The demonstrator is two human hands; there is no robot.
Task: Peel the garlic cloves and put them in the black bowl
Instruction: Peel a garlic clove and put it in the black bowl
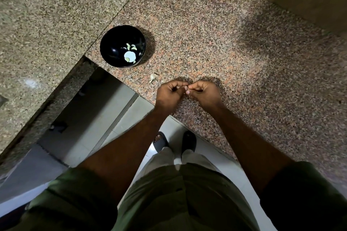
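Nearby, loose clove (153, 77) beside black bowl (123, 46).

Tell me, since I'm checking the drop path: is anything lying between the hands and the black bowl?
Only one loose unpeeled garlic clove lies on the speckled granite counter, between the left hand and the round black bowl. It sits low; passing above it looks easy.
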